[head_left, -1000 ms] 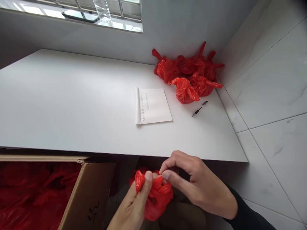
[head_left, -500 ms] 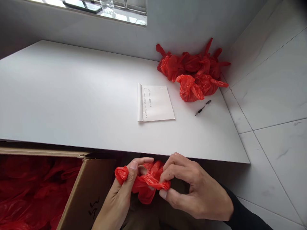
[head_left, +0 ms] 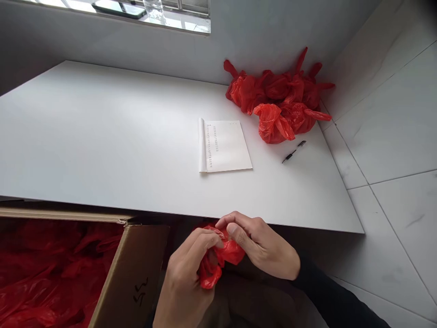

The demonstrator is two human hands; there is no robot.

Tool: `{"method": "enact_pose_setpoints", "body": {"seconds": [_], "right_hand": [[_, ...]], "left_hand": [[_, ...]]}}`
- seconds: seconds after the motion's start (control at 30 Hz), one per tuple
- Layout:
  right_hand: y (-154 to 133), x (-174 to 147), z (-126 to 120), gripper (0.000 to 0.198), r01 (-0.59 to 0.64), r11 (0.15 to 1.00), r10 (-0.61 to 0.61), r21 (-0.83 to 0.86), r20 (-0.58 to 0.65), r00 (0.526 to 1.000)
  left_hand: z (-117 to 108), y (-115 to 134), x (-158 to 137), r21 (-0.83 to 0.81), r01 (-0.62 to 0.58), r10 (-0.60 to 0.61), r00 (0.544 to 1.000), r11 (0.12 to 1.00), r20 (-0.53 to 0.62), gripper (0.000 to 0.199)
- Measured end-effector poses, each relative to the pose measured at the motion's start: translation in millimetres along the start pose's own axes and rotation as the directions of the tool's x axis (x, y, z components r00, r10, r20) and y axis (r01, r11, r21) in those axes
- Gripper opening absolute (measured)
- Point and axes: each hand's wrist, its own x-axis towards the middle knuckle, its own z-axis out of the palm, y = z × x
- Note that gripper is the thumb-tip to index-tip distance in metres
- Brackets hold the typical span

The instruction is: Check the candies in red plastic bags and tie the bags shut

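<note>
A crumpled red plastic bag [head_left: 234, 252] is between my two hands, just off the front edge of the white table. My left hand [head_left: 191, 269] curls its fingers around the bag's left part, and a twisted loop of red plastic hangs below them. From the right, my right hand [head_left: 261, 246] grips the bag's upper part with bent thumb and fingers. Whatever the bag contains is hidden. To my left, an open cardboard box [head_left: 136, 269] is filled with red plastic bags [head_left: 51, 269].
On the white table [head_left: 119, 136] lies an open notepad [head_left: 228, 146] with handwritten columns. A black pen [head_left: 294, 152] is right of it. Several tied red bags [head_left: 276, 100] are heaped against the wall. A phone [head_left: 118, 8] and a clear container [head_left: 154, 10] rest on the windowsill.
My left hand has turned over, its back now facing up, and grips the bag lower down. My right hand has moved its grip to the bag's upper part. The view shifts slightly.
</note>
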Motion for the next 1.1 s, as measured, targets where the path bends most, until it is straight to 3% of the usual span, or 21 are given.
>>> {"method": "enact_pose_setpoints", "body": {"seconds": [0.1, 0.2, 0.27, 0.43, 0.63, 0.7, 0.77, 0.83, 0.93, 1.03, 1.07, 1.1], "right_hand": [[5, 0, 2, 0.031, -0.063, 0.997, 0.061, 0.033, 0.064, 0.996], [8, -3, 1, 0.024, -0.083, 0.996, 0.076, 0.043, 0.143, 0.987], [9, -7, -1, 0.020, -0.099, 0.994, 0.093, 0.046, 0.117, 0.989], [-5, -19, 3, 0.006, 0.048, 0.999, -0.049, -0.019, -0.072, 0.996], [-4, -36, 2, 0.003, 0.180, 0.938, -0.251, -0.296, -0.225, 0.942], [11, -41, -7, 0.008, 0.074, 0.922, -0.193, -0.380, -0.286, 0.939], [27, -48, -13, 0.016, -0.082, 0.922, -0.056, -0.378, -0.339, 0.939], [36, -54, -12, 0.019, -0.146, 0.933, 0.018, -0.330, -0.362, 0.932], [30, -59, 1, 0.016, -0.097, 0.962, 0.000, -0.254, -0.357, 0.934], [13, -59, 16, 0.017, -0.008, 0.986, -0.045, -0.166, -0.316, 0.948], [8, -58, 20, 0.018, 0.009, 0.992, -0.047, -0.128, -0.300, 0.953], [5, -58, 23, 0.020, 0.013, 0.995, -0.040, -0.096, -0.289, 0.957]], "left_hand": [[6, -6, -5, 0.192, -0.128, 0.158, 0.976, 0.973, -0.151, 0.043], [7, -12, -9, 0.258, -0.104, 0.166, 0.959, 0.961, -0.230, 0.038], [4, -14, -11, 0.264, -0.083, 0.152, 0.955, 0.961, -0.253, 0.029], [-4, -7, -7, 0.276, -0.113, 0.141, 0.986, 0.954, -0.085, 0.028], [-25, -2, -13, 0.317, -0.224, 0.210, 0.975, 0.922, 0.078, 0.025], [-40, -17, -28, 0.360, -0.160, 0.135, 0.986, 0.919, 0.094, 0.030], [-52, -35, -48, 0.404, 0.047, -0.047, 0.999, 0.914, -0.010, 0.037], [-57, -44, -64, 0.349, 0.255, -0.242, 0.967, 0.902, -0.082, 0.035], [-45, -36, -71, 0.229, 0.291, -0.262, 0.954, 0.929, -0.147, 0.026], [-16, -27, -59, 0.038, 0.183, -0.183, 0.983, 0.982, -0.011, 0.007], [-6, -27, -54, 0.014, 0.132, -0.132, 0.991, 0.991, 0.030, 0.040], [3, -28, -49, 0.043, 0.075, -0.079, 0.994, 0.996, 0.081, 0.060]]}}
